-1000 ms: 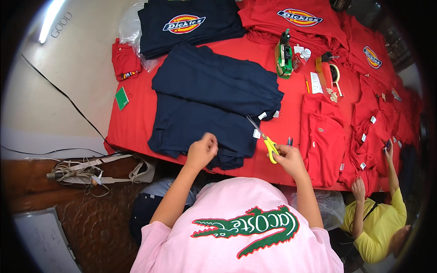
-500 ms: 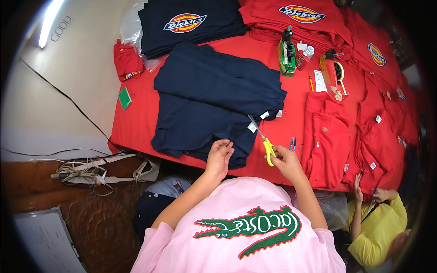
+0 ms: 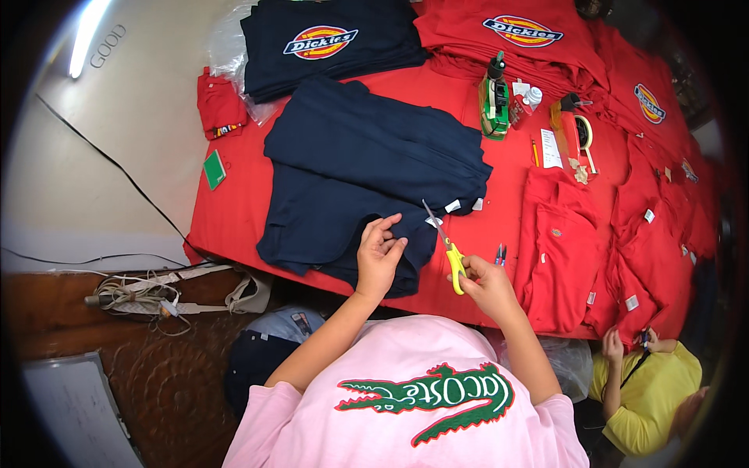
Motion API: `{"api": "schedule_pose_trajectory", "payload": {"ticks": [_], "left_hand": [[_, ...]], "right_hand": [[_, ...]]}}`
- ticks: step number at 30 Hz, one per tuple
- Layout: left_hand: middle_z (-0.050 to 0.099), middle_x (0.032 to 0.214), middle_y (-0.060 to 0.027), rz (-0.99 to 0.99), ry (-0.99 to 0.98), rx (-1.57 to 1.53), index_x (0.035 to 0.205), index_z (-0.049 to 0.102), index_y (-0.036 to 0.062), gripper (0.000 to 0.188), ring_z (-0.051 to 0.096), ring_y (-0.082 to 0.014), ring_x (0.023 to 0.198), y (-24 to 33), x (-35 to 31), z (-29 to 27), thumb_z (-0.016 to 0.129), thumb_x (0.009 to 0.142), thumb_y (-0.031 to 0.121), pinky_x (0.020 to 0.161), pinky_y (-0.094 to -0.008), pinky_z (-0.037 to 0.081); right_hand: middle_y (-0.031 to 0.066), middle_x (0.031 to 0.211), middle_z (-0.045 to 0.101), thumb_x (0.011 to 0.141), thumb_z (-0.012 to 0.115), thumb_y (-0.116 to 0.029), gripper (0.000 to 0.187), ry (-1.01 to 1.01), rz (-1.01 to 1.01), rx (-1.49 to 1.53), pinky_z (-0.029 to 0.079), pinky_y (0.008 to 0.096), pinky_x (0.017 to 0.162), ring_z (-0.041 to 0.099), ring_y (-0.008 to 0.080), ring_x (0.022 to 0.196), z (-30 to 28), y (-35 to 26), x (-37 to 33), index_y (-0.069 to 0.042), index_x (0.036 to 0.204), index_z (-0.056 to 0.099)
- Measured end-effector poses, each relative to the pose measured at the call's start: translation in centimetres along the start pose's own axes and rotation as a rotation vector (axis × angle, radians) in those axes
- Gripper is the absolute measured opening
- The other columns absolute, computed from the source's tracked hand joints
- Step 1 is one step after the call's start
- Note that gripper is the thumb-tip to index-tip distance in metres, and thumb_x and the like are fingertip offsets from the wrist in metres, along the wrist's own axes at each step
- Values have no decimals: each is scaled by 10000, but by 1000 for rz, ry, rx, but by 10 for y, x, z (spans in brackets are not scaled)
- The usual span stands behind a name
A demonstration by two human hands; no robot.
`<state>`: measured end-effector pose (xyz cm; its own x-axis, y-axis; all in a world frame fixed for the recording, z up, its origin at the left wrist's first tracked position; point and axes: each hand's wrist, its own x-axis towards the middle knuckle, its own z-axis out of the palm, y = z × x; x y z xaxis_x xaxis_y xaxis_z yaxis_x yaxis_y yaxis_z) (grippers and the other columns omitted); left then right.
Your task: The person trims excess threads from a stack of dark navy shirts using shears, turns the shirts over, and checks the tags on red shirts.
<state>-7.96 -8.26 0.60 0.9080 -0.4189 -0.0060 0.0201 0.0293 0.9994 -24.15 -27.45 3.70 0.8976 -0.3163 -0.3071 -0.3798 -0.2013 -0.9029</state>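
A folded navy garment (image 3: 374,136) lies on the red-covered table in front of me, with small white labels (image 3: 452,206) near its right end. Over its near edge is my left hand (image 3: 379,257), fingers loosely curled and apart, holding nothing that I can see. My right hand (image 3: 490,287) grips yellow-handled scissors (image 3: 455,267) by the handles. Their blades point up and left, beside the garment's near right corner. Whether the left fingertips touch the cloth is unclear.
Stacks of navy (image 3: 328,62) and red garments (image 3: 530,58) line the far side. A green tape dispenser (image 3: 494,109), a pencil (image 3: 535,153) and small blue snips (image 3: 500,254) lie rightward. At lower right, a co-worker in a yellow sleeve (image 3: 644,413) handles red garments (image 3: 636,296).
My left hand has risen slightly, its fingers spreading further apart. The scissors have dropped a little toward me, still in my right hand. The co-worker's hands have moved down onto the red cloth.
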Motion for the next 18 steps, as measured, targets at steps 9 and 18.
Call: {"api": "schedule_pose_trajectory", "payload": {"ticks": [9, 18], "left_hand": [[417, 1146, 0, -73, -75, -34, 1486, 569, -31, 602, 519, -70, 947, 7, 4, -13, 689, 908, -148, 854, -201, 508], [418, 1245, -28, -58, -121, -132, 1536, 510, -28, 655, 599, -67, 948, 9, 2, -7, 660, 914, -171, 863, -214, 528]], "right_hand": [[122, 744, 667, 821, 877, -248, 380, -23, -18, -313, 508, 339, 629, 655, 173, 655, -10, -24, -3, 13, 1011, 677], [145, 741, 646, 764, 897, -325, 463, -1, -112, -374, 510, 400, 644, 648, 268, 660, -8, 7, 4, -16, 1052, 707]]}}
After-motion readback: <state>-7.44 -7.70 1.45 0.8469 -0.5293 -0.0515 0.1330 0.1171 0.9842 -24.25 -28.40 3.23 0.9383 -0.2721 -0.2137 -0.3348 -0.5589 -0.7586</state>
